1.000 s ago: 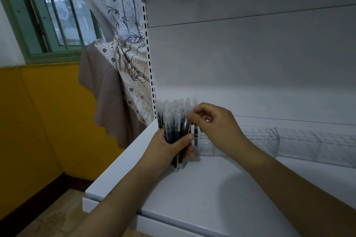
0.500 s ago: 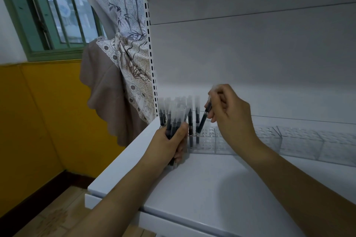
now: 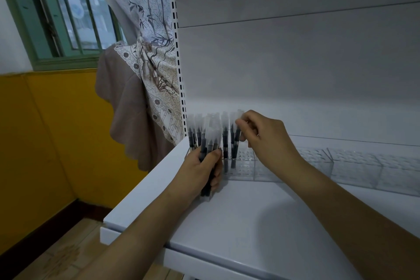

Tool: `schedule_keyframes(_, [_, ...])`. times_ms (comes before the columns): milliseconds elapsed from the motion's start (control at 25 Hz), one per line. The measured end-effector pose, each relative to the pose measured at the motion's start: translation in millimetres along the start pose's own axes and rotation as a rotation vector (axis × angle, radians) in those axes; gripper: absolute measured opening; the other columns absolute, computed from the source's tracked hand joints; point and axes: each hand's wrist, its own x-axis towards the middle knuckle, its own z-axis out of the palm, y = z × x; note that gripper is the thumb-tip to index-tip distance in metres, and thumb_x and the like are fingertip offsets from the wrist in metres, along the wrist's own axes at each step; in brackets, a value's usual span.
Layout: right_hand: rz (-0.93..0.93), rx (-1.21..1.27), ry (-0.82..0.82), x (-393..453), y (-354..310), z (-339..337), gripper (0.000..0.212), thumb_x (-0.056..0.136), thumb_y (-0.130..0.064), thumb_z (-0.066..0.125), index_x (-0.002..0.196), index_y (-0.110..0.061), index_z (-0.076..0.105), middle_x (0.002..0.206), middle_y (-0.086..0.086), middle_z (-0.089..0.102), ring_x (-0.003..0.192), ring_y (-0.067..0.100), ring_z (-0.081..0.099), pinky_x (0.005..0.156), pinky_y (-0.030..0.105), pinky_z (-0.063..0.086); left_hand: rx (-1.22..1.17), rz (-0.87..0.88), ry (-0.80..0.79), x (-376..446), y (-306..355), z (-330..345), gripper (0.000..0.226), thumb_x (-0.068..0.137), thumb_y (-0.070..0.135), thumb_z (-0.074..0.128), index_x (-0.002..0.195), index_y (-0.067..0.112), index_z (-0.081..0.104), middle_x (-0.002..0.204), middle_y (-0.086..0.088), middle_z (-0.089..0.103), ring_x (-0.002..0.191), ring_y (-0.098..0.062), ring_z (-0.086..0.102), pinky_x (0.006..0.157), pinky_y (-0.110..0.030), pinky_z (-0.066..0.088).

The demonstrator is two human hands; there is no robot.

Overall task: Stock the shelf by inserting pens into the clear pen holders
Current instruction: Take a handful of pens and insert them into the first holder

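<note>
My left hand (image 3: 200, 173) grips a bundle of dark pens (image 3: 210, 148) with frosted caps, upright at the left end of the white shelf (image 3: 238, 223). Behind it a row of clear pen holders (image 3: 354, 166) runs along the shelf's back. Several pens (image 3: 225, 143) stand upright in the leftmost holder. My right hand (image 3: 266, 136) pinches the frosted cap of one pen (image 3: 237, 138) that stands nearly upright in that holder's right part, its lower end down in a slot.
The shelf's white back panel (image 3: 295, 63) rises behind the holders, with a slotted upright (image 3: 179, 79) at its left. A patterned curtain (image 3: 150, 75) hangs left of the shelf, beside a green window (image 3: 68, 11) and a yellow wall (image 3: 45, 132).
My right hand took one pen from the bundle, carried it right and up, then lowered it into the leftmost holder. My left hand has kept the bundle in place.
</note>
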Motion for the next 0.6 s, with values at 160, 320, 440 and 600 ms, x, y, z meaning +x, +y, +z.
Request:
schedule_keyframes(160, [-0.058, -0.085, -0.04, 5, -3, -1, 0.026, 0.103, -0.035, 0.044, 0.091, -0.015, 0.057, 0.069, -0.001, 0.063, 0.063, 0.015, 0.059, 0.065, 0.038, 0.051, 0.063, 0.044, 0.005, -1, 1, 3, 0.037, 0.104, 0.023, 0.042, 0.07, 0.008, 0.046, 0.053, -0.001, 0.05, 0.047, -0.018, 0.046, 0.051, -0.03, 0.044])
schedule_keyframes(320, [-0.117, -0.192, -0.129, 2, -8, 6, 0.024, 0.104, -0.036, 0.04, 0.09, -0.02, 0.05, 0.068, -0.008, 0.053, 0.062, 0.013, 0.053, 0.058, 0.034, 0.043, 0.082, 0.076, -0.015, -3, 3, 4, 0.037, 0.099, 0.032, 0.047, 0.074, 0.005, 0.049, 0.055, -0.004, 0.054, 0.05, -0.019, 0.052, 0.053, -0.026, 0.049])
schedule_keyframes(440, [-0.075, -0.279, -0.034, -2, -6, 3, 0.038, 0.103, -0.047, 0.036, 0.075, -0.024, 0.046, 0.064, -0.008, 0.049, 0.058, 0.009, 0.048, 0.053, 0.03, 0.036, 0.043, 0.072, -0.024, -5, 4, 1, 0.037, 0.095, 0.036, 0.051, 0.076, 0.004, 0.053, 0.06, -0.009, 0.057, 0.054, -0.021, 0.056, 0.055, -0.026, 0.05])
schedule_keyframes(600, [-0.079, -0.167, -0.019, -5, -9, -5, 0.043, 0.097, -0.056, 0.044, 0.066, -0.027, 0.051, 0.059, -0.012, 0.049, 0.056, 0.005, 0.047, 0.055, 0.024, 0.034, -0.047, 0.084, -0.031, -4, 3, -2, 0.031, 0.096, 0.029, 0.053, 0.083, 0.002, 0.055, 0.068, -0.014, 0.059, 0.057, -0.023, 0.058, 0.056, -0.029, 0.051])
